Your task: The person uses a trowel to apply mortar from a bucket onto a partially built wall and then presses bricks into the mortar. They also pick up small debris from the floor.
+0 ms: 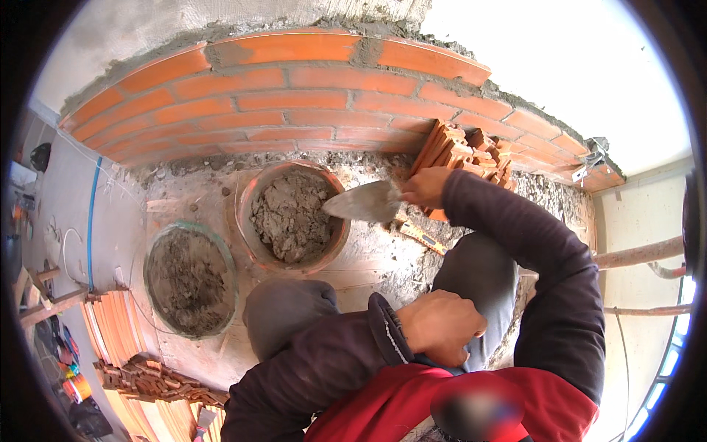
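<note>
My right hand (426,187) is closed round the handle of a pointed trowel (367,202). The blade points left, its tip over the rim of a bucket (246,234) filled with grey mortar (292,215). Just beyond that hand, a stack of orange bricks (460,153) leans near the low brick wall (317,99). My left hand (440,325) rests in front of my body, above my bent legs, its fingers curled in; I see nothing held in it. Between my right hand and my knee lies a yellow tool (421,236), partly worn.
Left of the mortar bucket stands a second round bucket (190,280) with grey residue inside. More orange bricks (114,328) are stacked at the lower left. A blue hose (95,221) runs along the floor there. Pipes (641,254) jut in at the right.
</note>
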Demonstrator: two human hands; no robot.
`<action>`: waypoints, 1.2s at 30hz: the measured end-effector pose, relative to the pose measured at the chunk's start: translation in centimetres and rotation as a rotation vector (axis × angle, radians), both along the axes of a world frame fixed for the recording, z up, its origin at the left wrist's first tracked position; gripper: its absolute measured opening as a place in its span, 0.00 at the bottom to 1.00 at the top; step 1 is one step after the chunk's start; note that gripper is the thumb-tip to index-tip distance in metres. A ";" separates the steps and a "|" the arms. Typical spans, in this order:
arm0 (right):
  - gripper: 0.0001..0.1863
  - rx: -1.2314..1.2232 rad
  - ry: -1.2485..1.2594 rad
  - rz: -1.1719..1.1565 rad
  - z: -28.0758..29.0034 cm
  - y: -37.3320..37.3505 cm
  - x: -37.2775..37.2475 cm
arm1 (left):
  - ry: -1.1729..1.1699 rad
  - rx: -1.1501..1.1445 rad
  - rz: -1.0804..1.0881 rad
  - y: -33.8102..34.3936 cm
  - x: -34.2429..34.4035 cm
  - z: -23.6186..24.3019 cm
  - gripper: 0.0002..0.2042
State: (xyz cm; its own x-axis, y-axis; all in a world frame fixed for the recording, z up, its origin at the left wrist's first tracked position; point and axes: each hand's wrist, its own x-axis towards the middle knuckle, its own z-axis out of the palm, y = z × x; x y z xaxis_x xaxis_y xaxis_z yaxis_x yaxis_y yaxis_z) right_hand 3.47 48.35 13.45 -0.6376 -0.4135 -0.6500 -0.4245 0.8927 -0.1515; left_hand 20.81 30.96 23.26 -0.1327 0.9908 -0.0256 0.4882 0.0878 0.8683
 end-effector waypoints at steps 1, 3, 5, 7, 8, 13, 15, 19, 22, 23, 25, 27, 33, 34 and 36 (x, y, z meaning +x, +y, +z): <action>0.28 0.005 0.062 -0.019 1.1 2.4 0.3 | 0.007 0.016 -0.011 0.0 0.2 0.0 0.19; 0.26 0.107 0.164 -0.098 4.4 5.3 1.4 | 0.059 0.034 -0.014 -0.2 0.5 0.6 0.16; 0.24 0.153 0.274 -0.254 6.7 7.9 2.8 | 0.113 0.112 0.015 -0.4 1.0 0.8 0.14; 0.21 -0.027 0.370 -0.432 6.7 10.4 4.2 | 0.165 0.227 0.076 -0.9 1.6 0.8 0.11; 0.20 -0.144 0.396 -0.511 6.5 11.0 4.9 | 0.170 0.257 0.085 -0.9 1.8 1.0 0.11; 0.14 -0.403 0.320 -0.639 6.9 10.6 7.6 | 0.186 0.330 0.036 0.4 2.6 1.7 0.08; 0.14 -0.436 0.356 -0.636 7.5 9.1 8.0 | 0.129 0.346 -0.026 0.5 2.5 2.6 0.08; 0.15 -0.667 0.436 -0.631 5.7 6.8 6.0 | 0.076 0.363 -0.053 0.2 2.6 3.2 0.10; 0.17 -0.763 0.484 -0.573 3.8 5.1 2.4 | 0.045 0.308 -0.034 0.3 1.2 3.3 0.10; 0.17 -0.760 0.554 -0.562 3.4 4.4 1.6 | 0.030 0.286 -0.035 0.3 0.6 3.3 0.10; 0.17 -0.815 0.613 -0.539 2.9 2.8 -0.4 | 0.002 0.241 -0.027 0.2 -0.5 3.3 0.09; 0.16 -0.772 0.695 -0.474 1.2 2.5 -2.0 | -0.056 0.192 -0.008 0.3 -1.2 3.2 0.08; 0.15 -0.758 0.740 -0.461 -2.6 4.4 -1.9 | -0.178 0.140 0.018 2.2 -2.7 2.3 0.08; 0.15 -0.772 0.727 -0.450 -3.0 4.5 -1.6 | -0.193 0.125 0.020 2.7 -3.0 2.1 0.08; 0.15 -0.831 0.691 -0.461 -2.9 4.2 -1.0 | -0.219 0.108 0.006 3.6 -3.8 2.1 0.08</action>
